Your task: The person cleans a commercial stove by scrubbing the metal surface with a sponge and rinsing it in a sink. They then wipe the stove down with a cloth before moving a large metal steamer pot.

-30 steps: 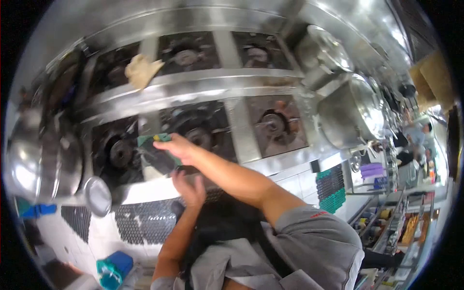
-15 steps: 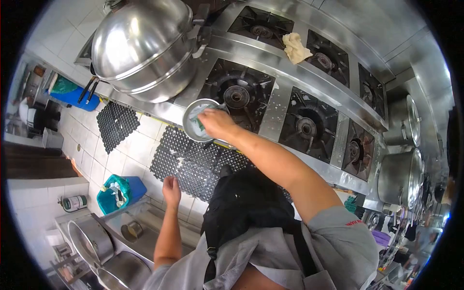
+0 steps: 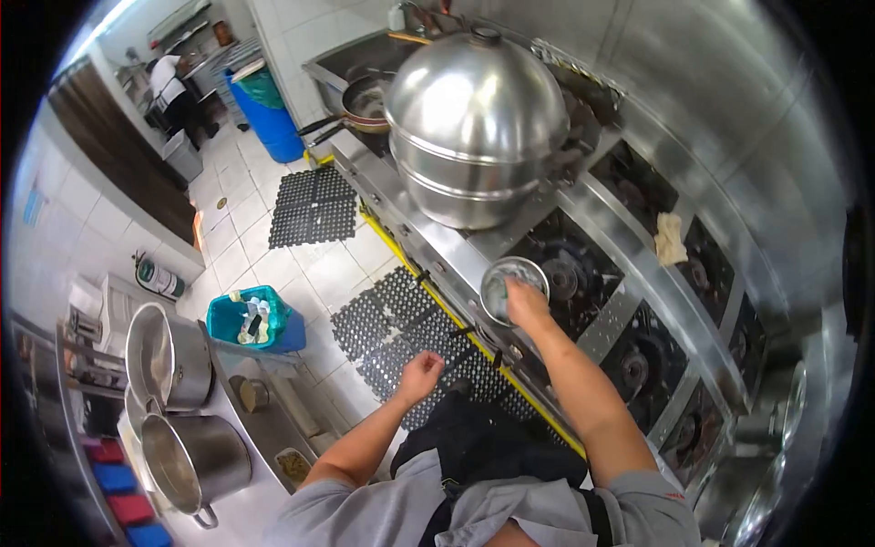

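Observation:
A round metal bowl (image 3: 493, 304) with whitish, wet-looking contents rests at the front edge of the stove (image 3: 538, 383), beside a burner. My right hand (image 3: 526, 303) reaches into it, its fingers closed on something greenish that is mostly hidden. My left hand (image 3: 423, 376) hangs over the black floor mat, its fingers curled together and touching nothing. A large domed steel steamer pot (image 3: 474, 118) stands on the stove beyond the bowl.
A tan cloth (image 3: 670, 239) lies between the back burners. Behind the steamer is a frying pan (image 3: 365, 102). A teal-lined bin (image 3: 244, 321) and large pots (image 3: 196, 460) are at left. Another person (image 3: 169, 89) stands far off at upper left.
The view has swung, so the steamer, bowl and bin appear further right, and the distant person shows more fully. My right hand is still in the bowl; my left hand stays low and apart.

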Demonstrator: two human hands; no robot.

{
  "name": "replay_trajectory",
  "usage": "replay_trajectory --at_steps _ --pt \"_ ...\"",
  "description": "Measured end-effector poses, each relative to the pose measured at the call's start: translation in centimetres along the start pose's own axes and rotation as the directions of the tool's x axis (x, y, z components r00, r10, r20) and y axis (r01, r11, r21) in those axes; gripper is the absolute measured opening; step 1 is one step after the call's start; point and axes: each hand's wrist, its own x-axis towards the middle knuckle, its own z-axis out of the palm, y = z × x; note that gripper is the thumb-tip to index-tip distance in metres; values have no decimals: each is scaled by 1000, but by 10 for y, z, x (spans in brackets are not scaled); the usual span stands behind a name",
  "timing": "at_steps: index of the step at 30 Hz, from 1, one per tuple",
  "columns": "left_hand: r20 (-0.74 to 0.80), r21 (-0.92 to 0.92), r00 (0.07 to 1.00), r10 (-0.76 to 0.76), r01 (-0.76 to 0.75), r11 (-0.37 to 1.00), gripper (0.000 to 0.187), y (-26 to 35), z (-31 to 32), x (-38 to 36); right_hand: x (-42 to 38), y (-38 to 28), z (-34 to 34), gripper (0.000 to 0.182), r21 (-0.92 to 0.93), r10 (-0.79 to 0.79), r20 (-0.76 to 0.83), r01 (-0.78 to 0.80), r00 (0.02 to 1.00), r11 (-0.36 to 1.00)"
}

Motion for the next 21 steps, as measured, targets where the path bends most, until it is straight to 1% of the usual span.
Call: replay_trajectory --at_steps 1,2,4,5,6,7,8,9,10,11,12,13,14,16,18,20,21 --pt "-3 -60 1000 14 -14 998 9 -4 -1 2 -2 -6 -14 50 1 60 36 -60 998 998" --pt "-13 -72 1000 27 -28 997 9 -8 -3 5 -5 -11 -28 50 -13 49 27 -48 998 999" --pt "-21 -139 998 -54 51 989 16 -12 -7 6 -20 -27 -65 48 135 183 -1 -181 983 974" --pt "-32 -119 997 -65 61 991 17 -14 -9 6 -25 -29 -69 42 188 215 -114 -192 970 963" --pt "-41 -135 997 -58 52 990 17 -11 -10 6 -24 -17 -61 42 173 202 -120 -180 972 968" --pt "-59 -182 996 -65 53 982 17 -7 -12 4 -17 6 -42 38 405 228 -175 -141 958 904" --pt "-76 -226 994 -77 58 972 17 -6 -15 0 -10 25 -27 35 613 264 -213 -82 941 786" --pt "-104 -267 992 -72 41 963 16 -19 -15 1 -9 32 -19 28 818 402 -82 -169 912 550" --pt "-112 -274 990 -84 50 961 16 -24 -20 -3 -12 37 -21 28 815 394 -70 -175 917 552" --pt "-154 -183 987 -39 11 983 15 -29 -26 -5 -11 43 -23 24 958 437 74 -186 896 218" --pt "-196 -93 981 -4 -14 996 14 -33 -30 -12 -11 46 -23 21 970 425 240 -196 873 -145" --pt "-213 -146 976 -48 17 989 14 -31 -38 -20 -15 44 -30 25 950 362 258 -168 896 -263" --pt "-232 -200 968 -99 52 979 14 -26 -47 -33 -8 58 -18 23 895 317 351 -216 881 -390" --pt "-315 -207 935 -162 99 973 14 -26 -68 -52 -8 56 -18 23 843 333 392 -189 857 -504" --pt "-381 -185 905 -187 124 975 14 -27 -98 -75 -7 46 -23 26 805 249 363 -167 898 -570" --pt "-424 -183 877 -224 160 970 15 -35 -131 -78 -7 0 -48 27 815 296 332 -114 896 -569" --pt "-457 -224 857 -239 149 963 16 -41 -148 -76 3 -16 -52 26 807 258 327 -127 909 -577"
